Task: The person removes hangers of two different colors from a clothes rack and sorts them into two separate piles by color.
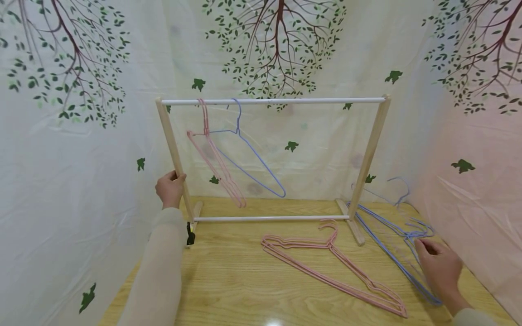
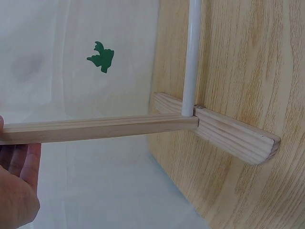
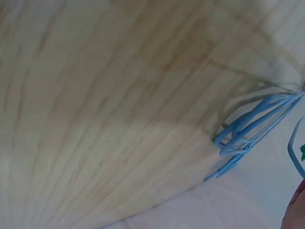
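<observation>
My left hand (image 1: 169, 189) grips the left wooden post (image 1: 170, 136) of a small clothes rack, its fingers bent around the post in the left wrist view. At the lower right, my right hand (image 1: 440, 267) has curled fingers and pinches a blue clothes hanger (image 1: 408, 190). That hanger is blurred, its hook raised above several blue hangers (image 1: 412, 234) lying on the table. Part of a blue hanger (image 3: 291, 149) meets the hand's edge in the right wrist view. Pink hangers (image 1: 332, 244) lie stacked in front of the rack.
From the rack's white top rail (image 1: 310, 101) hang pink hangers (image 1: 205, 122) and a blue hanger (image 1: 263, 163) on the left half. A white lower rail (image 1: 269, 218) joins the wooden feet. A small black object (image 1: 190, 236) is by the left foot. Patterned curtains surround the wooden table (image 1: 228, 280).
</observation>
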The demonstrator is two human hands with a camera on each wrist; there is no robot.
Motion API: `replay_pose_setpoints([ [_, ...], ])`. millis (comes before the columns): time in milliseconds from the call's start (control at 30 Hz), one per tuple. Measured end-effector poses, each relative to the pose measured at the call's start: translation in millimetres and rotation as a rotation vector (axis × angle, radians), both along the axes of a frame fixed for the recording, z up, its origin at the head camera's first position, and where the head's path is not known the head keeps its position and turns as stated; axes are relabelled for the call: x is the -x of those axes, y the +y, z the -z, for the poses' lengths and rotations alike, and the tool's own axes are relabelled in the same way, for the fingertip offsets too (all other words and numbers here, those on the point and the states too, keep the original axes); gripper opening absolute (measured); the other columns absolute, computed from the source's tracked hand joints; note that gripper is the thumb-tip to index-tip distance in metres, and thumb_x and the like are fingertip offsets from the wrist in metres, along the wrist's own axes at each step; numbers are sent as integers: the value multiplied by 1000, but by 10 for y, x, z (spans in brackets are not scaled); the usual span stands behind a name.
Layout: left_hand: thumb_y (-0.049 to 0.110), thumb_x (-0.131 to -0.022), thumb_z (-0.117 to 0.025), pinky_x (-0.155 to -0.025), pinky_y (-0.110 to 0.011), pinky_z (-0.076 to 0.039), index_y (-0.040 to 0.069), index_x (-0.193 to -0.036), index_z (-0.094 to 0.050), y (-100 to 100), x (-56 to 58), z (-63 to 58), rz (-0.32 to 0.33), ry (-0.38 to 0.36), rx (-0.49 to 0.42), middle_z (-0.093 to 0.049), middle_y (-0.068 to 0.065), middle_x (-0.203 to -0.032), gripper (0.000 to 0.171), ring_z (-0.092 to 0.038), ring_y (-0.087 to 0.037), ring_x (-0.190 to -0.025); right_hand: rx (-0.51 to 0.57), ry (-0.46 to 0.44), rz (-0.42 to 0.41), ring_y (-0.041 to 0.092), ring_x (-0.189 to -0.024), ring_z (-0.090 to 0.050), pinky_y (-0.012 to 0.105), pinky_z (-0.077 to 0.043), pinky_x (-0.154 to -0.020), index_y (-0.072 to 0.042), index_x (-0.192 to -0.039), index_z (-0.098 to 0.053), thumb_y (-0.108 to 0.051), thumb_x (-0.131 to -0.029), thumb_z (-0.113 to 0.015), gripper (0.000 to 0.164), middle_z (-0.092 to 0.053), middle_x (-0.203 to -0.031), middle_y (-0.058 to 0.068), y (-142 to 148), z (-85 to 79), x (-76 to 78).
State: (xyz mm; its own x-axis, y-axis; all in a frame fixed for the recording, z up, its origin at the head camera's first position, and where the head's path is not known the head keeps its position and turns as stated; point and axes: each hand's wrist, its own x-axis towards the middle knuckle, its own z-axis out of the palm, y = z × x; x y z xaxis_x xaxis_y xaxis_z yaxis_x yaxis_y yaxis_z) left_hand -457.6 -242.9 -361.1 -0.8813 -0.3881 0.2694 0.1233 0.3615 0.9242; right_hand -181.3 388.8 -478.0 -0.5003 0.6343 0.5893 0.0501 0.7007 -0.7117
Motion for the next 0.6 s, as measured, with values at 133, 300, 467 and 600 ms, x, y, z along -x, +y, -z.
replay_pose_setpoints([
  [133, 21, -97, -66, -96, -44, -48, 2, -126, -68, -8, 28, 3, -5, 4, 14, -68, -17, -121, 35, -62, -33, -110, -11, -90, -20, -21, -53, -45, 6, -34, -55, 3, -91, -78, -19, -86, -74, 22, -45, -63, -46, -22, 39, -19],
  [300, 19, -96, -67, -97, -43, -47, 2, -124, -70, -12, 105, 15, 2, 16, 17, -69, -17, -120, 33, -62, -33, -109, 16, -241, 9, -17, -54, -43, 19, -35, -61, 3, -98, -76, -28, -91, -68, 33, -48, -61, -39, 4, 51, -23],
  [467, 19, -96, -67, -97, -43, -47, 2, -122, -70, -14, 188, 31, 10, 26, 15, -69, -17, -119, 31, -63, -33, -109, 26, -355, 56, 15, -68, -62, 36, -40, -68, 3, -106, -74, -32, -95, -60, 40, -73, -75, 2, 76, 9, -9],
  [600, 19, -96, -67, -96, -43, -49, 2, -122, -70, -8, 253, 48, 16, 30, 17, -69, -17, -119, 31, -63, -34, -108, 13, -440, 61, 47, -99, -60, 48, -42, -74, 3, -114, -70, -35, -98, -54, 45, -71, -103, 23, 135, 2, 11],
])
